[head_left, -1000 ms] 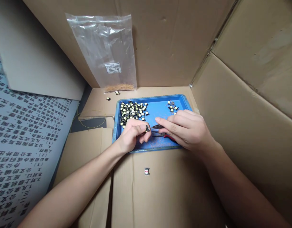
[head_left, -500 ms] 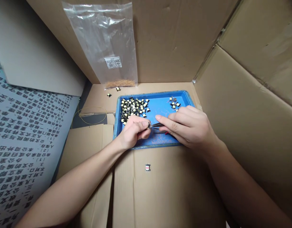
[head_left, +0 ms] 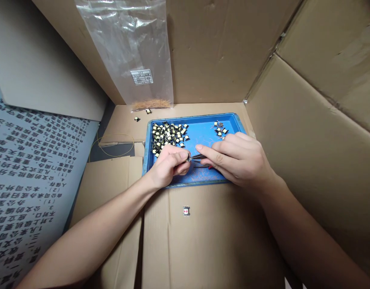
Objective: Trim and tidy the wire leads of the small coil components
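Two hands met over the middle of the frame, above the near half of the blue tray [head_left: 229,120]. Your left hand [head_left: 168,166] was closed, thumb and fingers pinching a small part [head_left: 188,157] at the fingertips. Your right hand [head_left: 237,160] was curled around a pair of cutters [head_left: 197,157], whose metal tips reached left and touched that part. Most of the tool was hidden under your fingers, with only a sliver of red handle showing below them.

Cardboard walls [head_left: 308,120] closed in at the top and right of the frame, the right one running close beside the tray's edge, so there was little room there. Open cardboard floor [head_left: 217,241] lay toward the bottom of the frame, where one lone part [head_left: 186,210] sat well apart from the tray.

A heap of small parts [head_left: 168,136] filled the tray's upper left corner, just above your left hand. A smaller cluster [head_left: 219,129] lay toward the upper right, partly behind your right fingers. Thin wire scraps on the tray floor were hard to make out. A clear plastic bag [head_left: 133,52] leaned against the back wall, its top cut off by the frame.
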Motion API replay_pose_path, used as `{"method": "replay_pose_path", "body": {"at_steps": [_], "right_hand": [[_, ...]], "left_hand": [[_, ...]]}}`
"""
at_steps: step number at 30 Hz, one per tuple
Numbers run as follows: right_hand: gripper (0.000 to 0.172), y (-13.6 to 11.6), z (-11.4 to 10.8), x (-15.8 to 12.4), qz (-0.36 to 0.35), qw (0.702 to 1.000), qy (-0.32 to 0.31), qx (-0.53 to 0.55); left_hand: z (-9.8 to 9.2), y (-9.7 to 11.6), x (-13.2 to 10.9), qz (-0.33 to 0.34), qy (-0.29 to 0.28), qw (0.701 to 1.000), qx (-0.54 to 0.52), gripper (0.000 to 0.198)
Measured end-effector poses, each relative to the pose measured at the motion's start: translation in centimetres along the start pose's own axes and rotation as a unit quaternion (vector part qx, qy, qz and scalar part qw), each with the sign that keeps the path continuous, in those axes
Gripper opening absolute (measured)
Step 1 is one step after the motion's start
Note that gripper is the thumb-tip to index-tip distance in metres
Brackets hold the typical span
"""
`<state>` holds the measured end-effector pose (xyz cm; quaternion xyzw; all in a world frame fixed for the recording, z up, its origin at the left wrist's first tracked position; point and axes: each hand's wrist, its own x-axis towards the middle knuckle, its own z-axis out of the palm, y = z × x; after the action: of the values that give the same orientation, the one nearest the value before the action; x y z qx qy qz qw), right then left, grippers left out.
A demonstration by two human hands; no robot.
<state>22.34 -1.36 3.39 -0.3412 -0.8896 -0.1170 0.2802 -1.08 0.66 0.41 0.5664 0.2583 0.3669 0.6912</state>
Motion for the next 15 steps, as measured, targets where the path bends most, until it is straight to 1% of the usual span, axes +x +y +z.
{"method": "replay_pose_path", "body": {"at_steps": [9, 15], "right_hand": [[0.026, 0.09, 0.07, -0.06, -0.022, 0.999, 0.025, -0.01], [0.025, 0.46, 0.21, 0.03, -0.073, 0.993, 0.087, -0.032]], "left_hand": [[0.07, 0.0, 0.11, -0.001, 0.009, 1.0, -0.003, 0.057], [0.03, -0.07, 0.25, 0.006, -0.006, 1.0, -0.026, 0.055]]}}
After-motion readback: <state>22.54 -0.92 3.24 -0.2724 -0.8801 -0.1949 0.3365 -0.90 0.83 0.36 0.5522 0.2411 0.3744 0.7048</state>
